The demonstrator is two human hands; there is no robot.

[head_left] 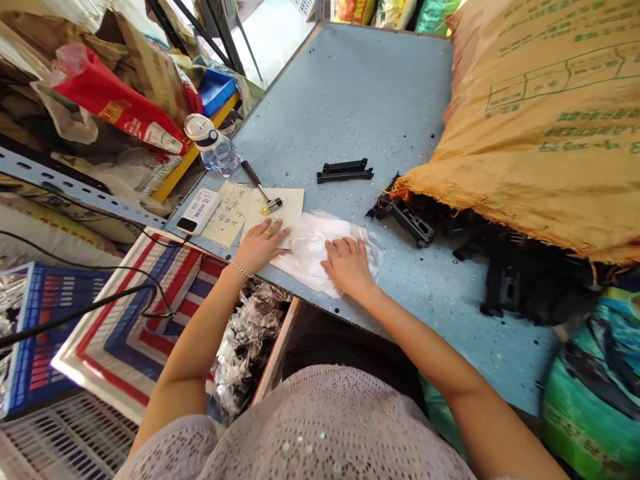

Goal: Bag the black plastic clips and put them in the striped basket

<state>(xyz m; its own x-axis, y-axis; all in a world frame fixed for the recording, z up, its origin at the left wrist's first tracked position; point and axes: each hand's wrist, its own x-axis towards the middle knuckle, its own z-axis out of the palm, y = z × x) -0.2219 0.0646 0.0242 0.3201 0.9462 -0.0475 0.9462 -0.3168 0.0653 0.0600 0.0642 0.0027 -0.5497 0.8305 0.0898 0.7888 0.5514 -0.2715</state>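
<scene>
A flat bundle of white, clear-edged plastic bags lies at the near edge of the blue table. My right hand rests on the bundle, palm down and fingers spread. At its left end my left hand lies flat, fingers apart, partly over a sheet of paper. Just beyond that hand is a small hammer with a dark handle, its head on the paper. Two black plastic bars lie side by side farther back.
A big orange woven sack spills black plastic parts at the right. A water bottle, a white device and a handwritten note stand at the left. Below the table edge are silvery wrapped pieces and a striped bag.
</scene>
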